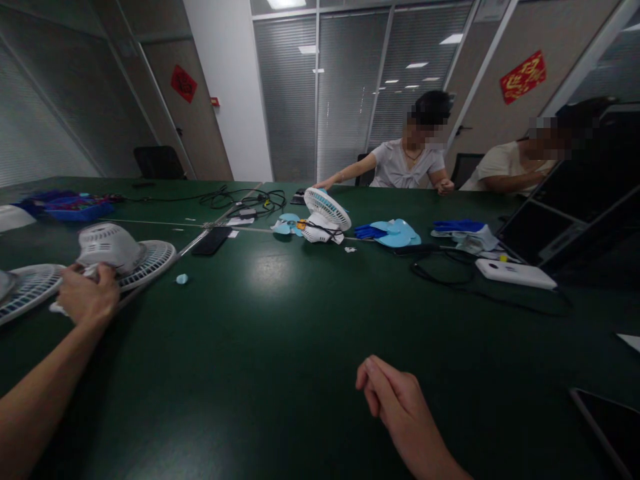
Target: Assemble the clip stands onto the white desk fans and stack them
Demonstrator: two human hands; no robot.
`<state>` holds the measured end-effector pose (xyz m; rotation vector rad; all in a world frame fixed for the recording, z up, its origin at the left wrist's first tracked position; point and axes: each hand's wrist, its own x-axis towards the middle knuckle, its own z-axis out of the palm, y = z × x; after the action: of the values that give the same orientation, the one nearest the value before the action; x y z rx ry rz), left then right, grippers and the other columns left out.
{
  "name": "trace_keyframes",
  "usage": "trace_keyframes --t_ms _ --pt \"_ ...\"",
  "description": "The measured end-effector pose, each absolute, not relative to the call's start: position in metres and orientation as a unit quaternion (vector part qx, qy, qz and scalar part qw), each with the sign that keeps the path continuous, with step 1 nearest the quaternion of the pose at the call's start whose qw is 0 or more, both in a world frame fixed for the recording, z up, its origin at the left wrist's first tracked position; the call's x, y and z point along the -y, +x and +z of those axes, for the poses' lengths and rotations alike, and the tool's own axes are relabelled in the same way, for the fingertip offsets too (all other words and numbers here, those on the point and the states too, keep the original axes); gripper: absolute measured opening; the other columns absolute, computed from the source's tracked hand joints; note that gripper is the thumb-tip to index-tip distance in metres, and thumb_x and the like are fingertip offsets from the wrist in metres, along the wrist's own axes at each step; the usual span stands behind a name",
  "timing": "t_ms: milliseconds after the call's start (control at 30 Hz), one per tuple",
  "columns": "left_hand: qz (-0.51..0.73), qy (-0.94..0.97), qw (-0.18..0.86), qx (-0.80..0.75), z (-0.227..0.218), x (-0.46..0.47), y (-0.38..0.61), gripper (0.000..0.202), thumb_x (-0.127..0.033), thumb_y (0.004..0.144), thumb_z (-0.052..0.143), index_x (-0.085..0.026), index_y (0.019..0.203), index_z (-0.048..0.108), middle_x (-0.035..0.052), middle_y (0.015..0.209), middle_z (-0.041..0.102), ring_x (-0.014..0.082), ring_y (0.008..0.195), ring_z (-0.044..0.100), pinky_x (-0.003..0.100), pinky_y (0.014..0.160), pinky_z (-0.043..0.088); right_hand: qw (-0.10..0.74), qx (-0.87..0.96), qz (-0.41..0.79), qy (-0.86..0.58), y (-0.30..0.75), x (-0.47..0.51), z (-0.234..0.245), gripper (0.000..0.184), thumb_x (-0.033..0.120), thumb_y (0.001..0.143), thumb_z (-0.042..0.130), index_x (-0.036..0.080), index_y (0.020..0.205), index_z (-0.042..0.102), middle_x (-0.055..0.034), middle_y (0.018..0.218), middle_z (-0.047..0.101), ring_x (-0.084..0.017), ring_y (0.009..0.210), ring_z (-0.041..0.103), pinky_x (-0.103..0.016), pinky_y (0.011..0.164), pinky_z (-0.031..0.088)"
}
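At the near edge of the fan (113, 247), my left hand (87, 297) grips its white housing, my right hand (395, 400) rests well right of it, curled shut and empty, and I judge it only part-assembled, a grille (25, 290) lying loose beside it.

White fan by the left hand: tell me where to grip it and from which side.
Grip the domed motor housing, coming from above on the near side, where the left hand holds it. It lies grille down on the table, so the dome stands up; the flat grille probably gives less hold.
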<state>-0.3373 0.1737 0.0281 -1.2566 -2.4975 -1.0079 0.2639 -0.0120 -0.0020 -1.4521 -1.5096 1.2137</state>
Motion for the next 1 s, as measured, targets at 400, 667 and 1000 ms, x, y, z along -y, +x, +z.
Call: trace_keyframes --t_ms 400,667,1000 --pt "-0.297 -0.404 0.075 0.862 0.067 -0.155 -0.313 0.053 -0.053 0.106 0.049 -0.015 0.139 0.062 0.0125 0.122 0.073 0.0306 0.117 0.069 0.057 0.111 0.049 0.343 0.578 0.482 -0.562 0.264 0.013 0.0 0.065 0.07 0.109 0.029 0.021 0.086 0.065 0.0047 0.062 0.044 -0.014 0.057 0.043 -0.029 0.057 0.034" --pt "-0.339 -0.533 0.1 0.768 0.035 -0.051 -0.216 0.05 -0.065 0.085 0.068 -0.019 0.105 0.07 0.0076 0.102 0.08 0.0312 0.094 0.079 0.036 0.08 0.062 0.34 0.596 0.481 -0.546 0.266 0.012 0.001 0.06 0.064 0.111 0.03 0.021 0.085 0.064 0.0049 0.061 0.043 -0.014 0.056 0.043 -0.029 0.057 0.033" --pt "-0.331 -0.773 -0.021 0.541 0.04 -0.003 -0.041 0.023 -0.042 0.099 0.059 -0.027 0.083 0.052 0.0057 0.097 0.064 0.0223 0.079 0.07 0.038 0.065 0.061 0.368 0.636 0.394 -0.552 0.265 0.015 -0.002 0.031 0.048 0.109 0.046 0.026 0.115 0.067 -0.0031 0.095 0.065 -0.02 0.083 0.063 -0.03 0.068 0.048"
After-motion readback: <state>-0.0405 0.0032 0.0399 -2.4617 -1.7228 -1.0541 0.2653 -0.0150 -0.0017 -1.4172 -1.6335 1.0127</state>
